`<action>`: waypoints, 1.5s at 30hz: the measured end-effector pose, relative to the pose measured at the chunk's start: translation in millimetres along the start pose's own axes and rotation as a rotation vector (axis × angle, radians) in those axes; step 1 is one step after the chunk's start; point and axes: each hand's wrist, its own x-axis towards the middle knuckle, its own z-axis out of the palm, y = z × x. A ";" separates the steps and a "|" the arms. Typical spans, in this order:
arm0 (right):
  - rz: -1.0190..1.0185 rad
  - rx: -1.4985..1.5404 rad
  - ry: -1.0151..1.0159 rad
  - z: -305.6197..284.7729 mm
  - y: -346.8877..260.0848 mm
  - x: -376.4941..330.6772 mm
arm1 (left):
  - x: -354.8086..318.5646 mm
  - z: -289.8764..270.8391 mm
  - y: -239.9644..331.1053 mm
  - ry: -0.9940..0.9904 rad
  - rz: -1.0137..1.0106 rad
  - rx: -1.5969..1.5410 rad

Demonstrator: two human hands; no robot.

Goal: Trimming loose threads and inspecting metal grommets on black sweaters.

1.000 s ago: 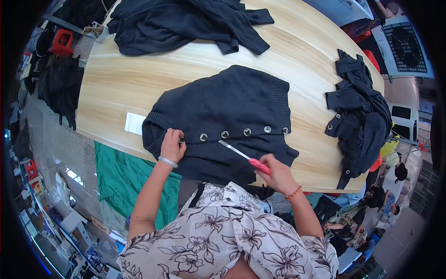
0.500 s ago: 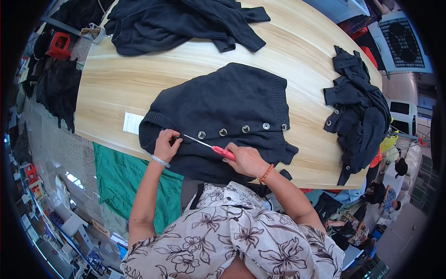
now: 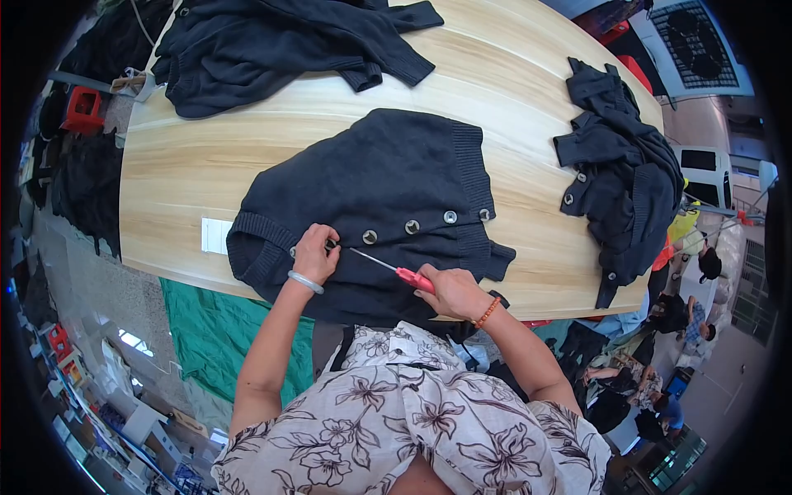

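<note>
A black knitted cardigan lies on its side across the wooden table, its ribbed collar to the left and its ribbed hem to the right. Several dark, shiny buttons run along its front band. My left hand pinches the band, with a button at its fingertips. My right hand is closed around the pink-red handle of a tool with a thin metal shaft. The shaft points left, its tip a little short of my left fingertips. What kind of tool it is I cannot tell.
Another black knit garment lies at the table's far left. A crumpled buttoned one lies at the right edge. Left of the collar is a white paper piece. Green cloth hangs below the near left edge. People sit at the lower right.
My left hand has moved from the button nearest the collar to the following one. The tool has followed it along the band. The whole view has shifted slightly.
</note>
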 end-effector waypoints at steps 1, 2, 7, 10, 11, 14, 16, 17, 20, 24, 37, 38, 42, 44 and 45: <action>-0.014 -0.013 -0.034 -0.4 -1.9 1.4 | 1.4 -5.9 3.4 -0.049 -0.090 -0.100; -0.046 0.019 -0.024 0.3 -2.1 3.4 | 2.2 -6.3 0.2 -0.038 -0.075 -0.135; -0.081 0.083 -0.025 2.4 -6.5 7.8 | -2.4 -6.5 -8.7 -0.066 -0.106 -0.344; -0.027 0.064 -0.031 1.8 1.6 0.5 | -2.1 -6.0 -3.5 -0.069 -0.102 -0.303; -0.035 0.115 -0.026 1.0 3.7 -5.0 | -1.6 -6.4 0.5 -0.083 -0.110 -0.242; -0.038 0.183 0.047 5.3 16.3 -19.6 | 0.3 1.4 23.4 0.155 0.283 0.335; -0.008 0.198 0.124 9.2 27.5 -28.8 | 4.6 10.7 48.0 0.121 0.262 0.258; 0.020 0.191 0.139 11.7 33.3 -32.3 | 7.5 17.5 53.8 0.069 0.274 0.207; 0.080 0.171 0.164 13.3 42.5 -38.2 | 18.0 37.8 56.6 -0.013 0.279 0.141; 0.108 0.105 0.151 10.9 46.2 -38.0 | 26.3 47.9 41.0 -0.033 0.253 0.089; 0.070 0.145 0.076 11.5 47.2 -41.3 | 32.8 31.0 41.0 -0.185 0.237 -0.051; 0.074 0.148 0.081 13.6 51.1 -46.2 | 34.5 32.2 46.1 -0.150 0.378 0.107; 0.079 0.204 0.152 16.7 65.7 -66.0 | 36.4 52.2 83.9 0.033 0.374 0.156; 0.149 0.193 0.225 13.4 69.8 -71.3 | 45.9 68.7 98.1 0.020 0.353 0.044; 0.167 0.175 0.246 14.5 74.7 -71.1 | 48.9 75.2 100.6 -0.014 0.306 0.022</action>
